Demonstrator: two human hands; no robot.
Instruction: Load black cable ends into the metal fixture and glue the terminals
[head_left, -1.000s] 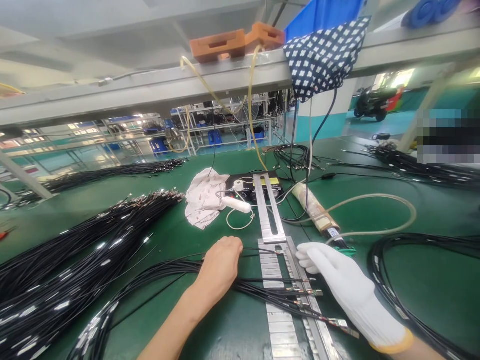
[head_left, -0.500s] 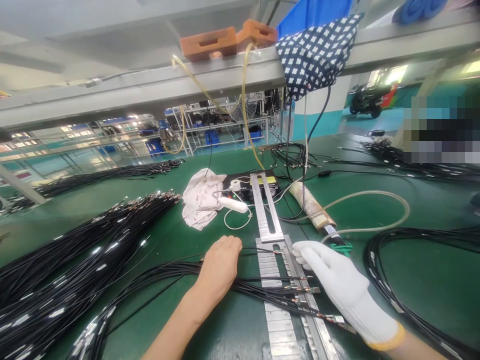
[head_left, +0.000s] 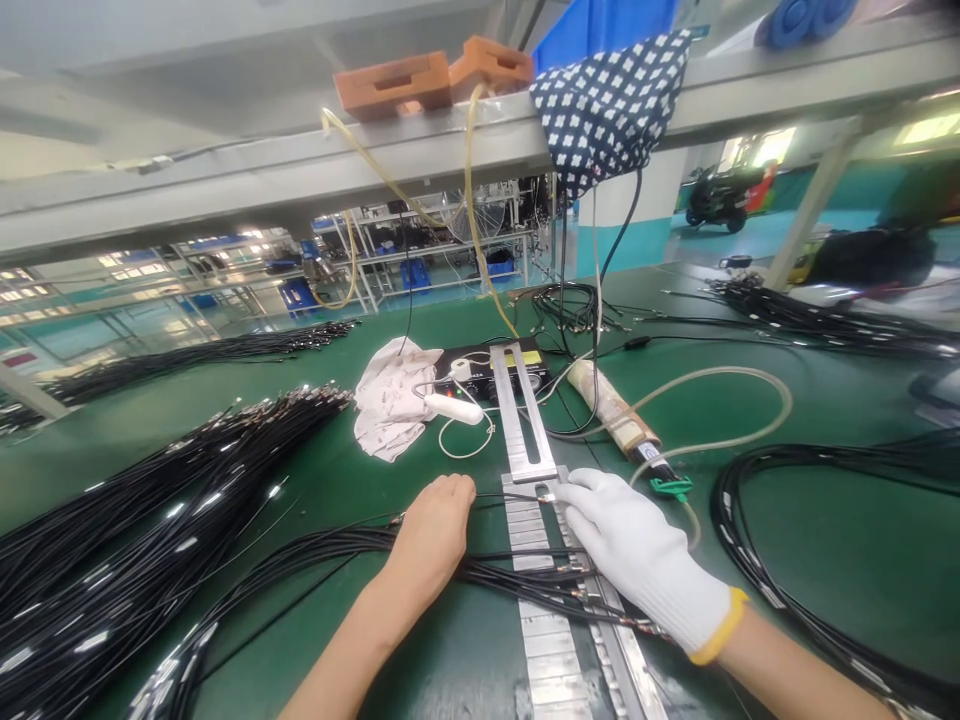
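My bare left hand (head_left: 435, 530) rests knuckles-up on a fan of thin black wires (head_left: 495, 575) lying across a metal jig strip (head_left: 551, 640). Its fingers are curled down onto a single wire (head_left: 501, 496) that runs right to the strip. My right hand (head_left: 626, 545), in a white knit glove, lies over the strip's right edge. Its fingertips meet the metal terminal at that wire's end. Several terminal ends lie on the strip beneath the glove.
Large bundles of black wires (head_left: 150, 510) cover the green table at left. A black cable coil (head_left: 787, 540) lies at right. Behind the strip sit a slotted metal bar (head_left: 521, 420), a crumpled white cloth (head_left: 390, 405), a small black box (head_left: 484, 365) and a taped tool with a hose (head_left: 619, 420).
My gloved right hand has slid left and a little forward along the strip to the end of the single wire. The left hand has stayed in place.
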